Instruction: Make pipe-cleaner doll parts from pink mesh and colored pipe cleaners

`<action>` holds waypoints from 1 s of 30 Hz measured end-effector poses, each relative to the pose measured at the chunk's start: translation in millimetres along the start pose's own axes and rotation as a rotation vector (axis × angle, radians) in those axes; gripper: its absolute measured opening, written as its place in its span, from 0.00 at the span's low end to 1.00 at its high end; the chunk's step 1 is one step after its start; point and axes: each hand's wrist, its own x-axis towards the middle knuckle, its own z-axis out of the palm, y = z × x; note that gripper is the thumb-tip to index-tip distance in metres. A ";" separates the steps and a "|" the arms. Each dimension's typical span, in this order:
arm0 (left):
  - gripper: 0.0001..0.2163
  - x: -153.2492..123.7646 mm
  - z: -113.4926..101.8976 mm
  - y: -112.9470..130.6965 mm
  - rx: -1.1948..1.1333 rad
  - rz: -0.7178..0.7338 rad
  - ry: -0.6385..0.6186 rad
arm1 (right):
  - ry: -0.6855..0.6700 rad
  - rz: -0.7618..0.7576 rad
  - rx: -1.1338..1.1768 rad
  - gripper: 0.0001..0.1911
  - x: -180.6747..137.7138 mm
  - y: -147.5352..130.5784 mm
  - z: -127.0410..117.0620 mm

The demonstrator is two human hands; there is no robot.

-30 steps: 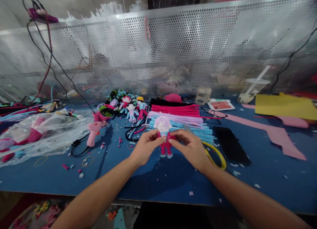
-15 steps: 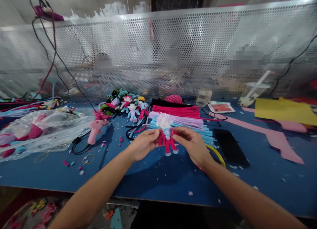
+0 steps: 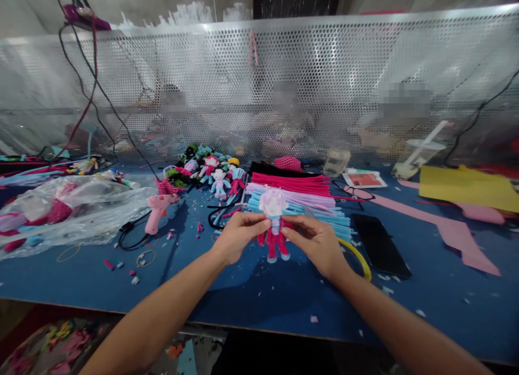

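Note:
A small doll of fuzzy pipe cleaners (image 3: 274,205), with a lilac and white head, light blue front and crimson arms and legs, is held upright above the blue table. My left hand (image 3: 242,235) pinches its left side between thumb and fingers. On the other side, my right hand (image 3: 315,239) grips it the same way near the arm. Just behind the doll lie bundled pipe cleaners (image 3: 292,185) in black, crimson, lilac and light blue. A heap of similar finished dolls (image 3: 219,181) sits farther back on the left.
To the left are a pink glue gun (image 3: 156,212) with its cord and a clear plastic bag (image 3: 97,207). A black phone (image 3: 380,244), a yellow ring (image 3: 359,258), glasses (image 3: 357,193), pink strips (image 3: 450,231) and a drink cup (image 3: 417,156) lie right. A perforated metal panel (image 3: 227,83) stands behind.
Both hands have shifted slightly on the doll, with fingers now closer around its upper body. The doll sits a little lower and faces slightly differently. The whole view has moved a little.

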 end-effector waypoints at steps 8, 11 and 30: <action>0.15 4.6 4.4 -1.6 0.038 0.000 0.055 | 0.009 0.103 0.103 0.14 6.2 10.0 3.7; 0.14 6.9 5.4 -0.6 -0.183 -0.104 0.094 | 0.062 0.122 0.210 0.13 10.5 17.1 4.3; 0.12 7.7 3.2 -7.9 -0.264 -0.066 0.182 | 0.070 0.023 0.184 0.11 4.2 17.4 4.1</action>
